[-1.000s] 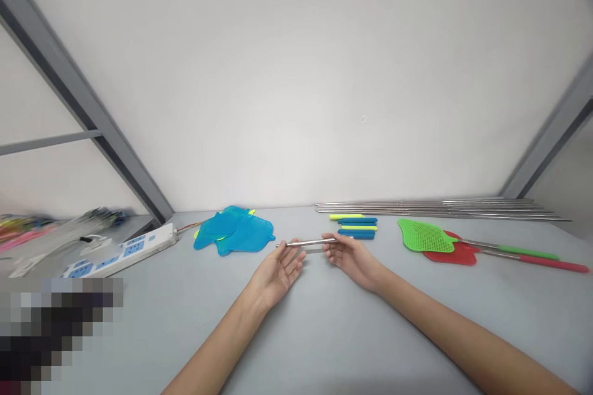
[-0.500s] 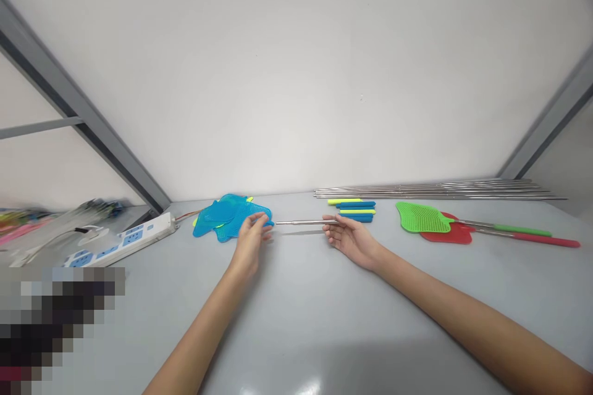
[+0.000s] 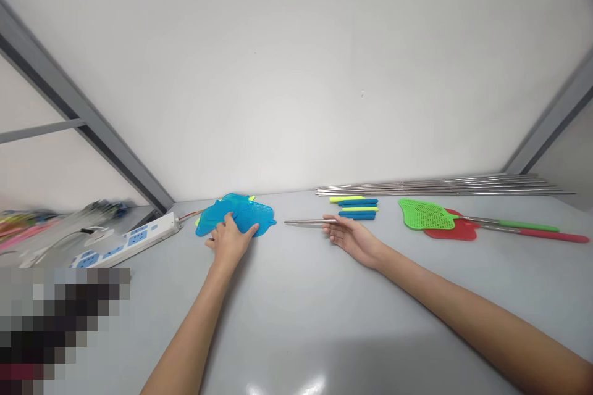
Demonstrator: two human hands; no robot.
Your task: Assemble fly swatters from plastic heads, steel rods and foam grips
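Observation:
Over the pile of blue fly swatter heads (image 3: 252, 215), my left hand (image 3: 230, 242) rests with thumb and fingers spread, touching the nearest blue mesh head. Bits of yellow-green show beneath the pile. My right hand (image 3: 347, 236) pinches a thin metal rod (image 3: 306, 222) between thumb and fingers, its free end pointing left. A small gap separates that end from the stub of the right-hand blue head. Behind my right hand lie blue and yellow handle grips (image 3: 357, 215), side by side.
Several long metal rods (image 3: 440, 187) lie along the wall at the back. To the right are a green fly swatter (image 3: 426, 215) and a red fly swatter (image 3: 451, 232), overlapping. A white power strip (image 3: 139, 237) is at the left, near clear bags with coloured items (image 3: 41, 222).
My left hand has shifted left and down, from the neck of a blue head onto the head itself, fingers spreading. The right hand still holds the rod in nearly the same place.

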